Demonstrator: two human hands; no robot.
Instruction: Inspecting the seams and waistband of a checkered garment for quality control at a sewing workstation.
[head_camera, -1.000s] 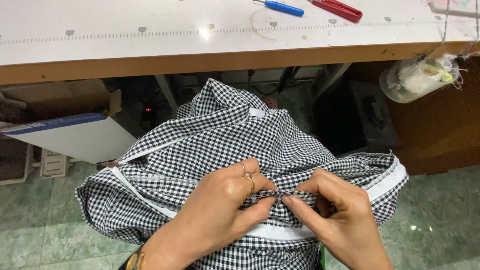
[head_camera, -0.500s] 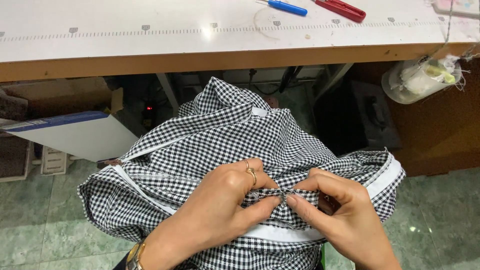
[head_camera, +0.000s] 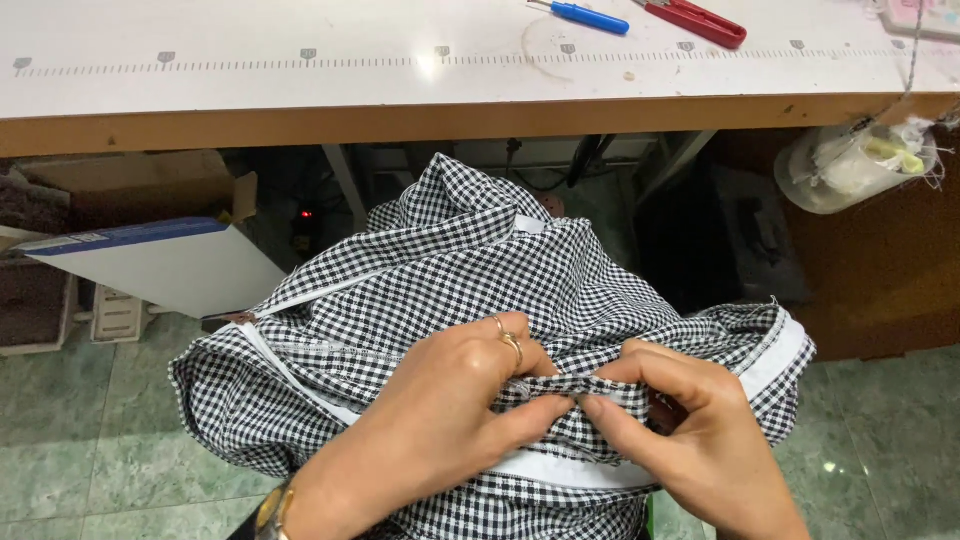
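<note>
Right now both my hands pinch a narrow folded strip of the checked garment (head_camera: 480, 300), which lies bunched on my lap below the tabletop (head_camera: 300, 95) edge. My left hand (head_camera: 440, 420), a ring on one finger, closes thumb and forefinger on the strip from the left; my right hand (head_camera: 690, 430) grips it from the right, fingertips nearly meeting the left's. White bands run along the garment's edges. On the tabletop lie a blue seam ripper (head_camera: 585, 15) and red snips (head_camera: 700, 20); a clear bag (head_camera: 850, 165) of scraps hangs at its right edge.
</note>
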